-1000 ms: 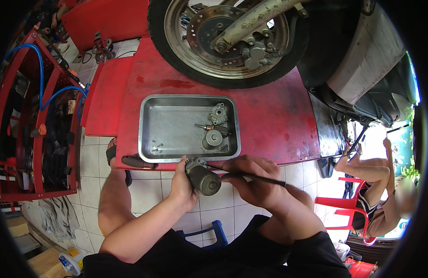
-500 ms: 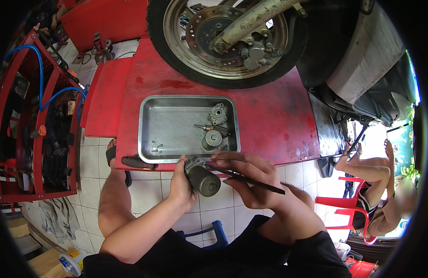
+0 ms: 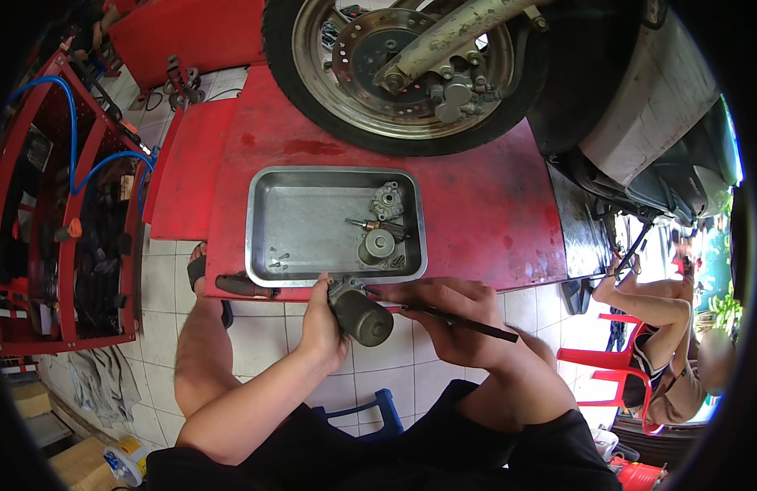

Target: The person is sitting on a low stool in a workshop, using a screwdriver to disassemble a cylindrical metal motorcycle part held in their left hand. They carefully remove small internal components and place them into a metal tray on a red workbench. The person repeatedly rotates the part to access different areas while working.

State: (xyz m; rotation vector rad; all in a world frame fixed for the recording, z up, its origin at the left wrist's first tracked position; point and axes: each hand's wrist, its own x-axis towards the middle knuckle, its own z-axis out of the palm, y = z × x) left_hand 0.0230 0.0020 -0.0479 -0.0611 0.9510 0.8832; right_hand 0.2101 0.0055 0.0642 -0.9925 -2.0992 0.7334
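Observation:
My left hand (image 3: 317, 331) is closed round a dark grey cylindrical motor (image 3: 363, 319) with a cast metal end, held over the bench's near edge. The cast end points away from me, toward the tray. In my right hand (image 3: 460, 315) is a slim black flat tool (image 3: 489, 329), gripped between thumb and fingers. Its tip reaches the motor's cast end; whether it touches cannot be seen. Just beyond lies a metal tray (image 3: 329, 170) holding a cast cover (image 3: 386, 201), a thin shaft part (image 3: 363, 223), a round metal housing (image 3: 377, 245) and several small screws (image 3: 278, 260).
A dark-handled tool (image 3: 243, 285) lies left of the tray's near corner on the red bench (image 3: 485, 221). Behind stands a motorbike wheel (image 3: 354, 135). A red tool rack (image 3: 63, 270) is at left, a blue stool (image 3: 386, 413) below, a seated person (image 3: 665, 307) at right.
My right hand and the black tool have shifted slightly right, and the fingers are bunched closer round it. My left hand keeps the motor in almost the same place.

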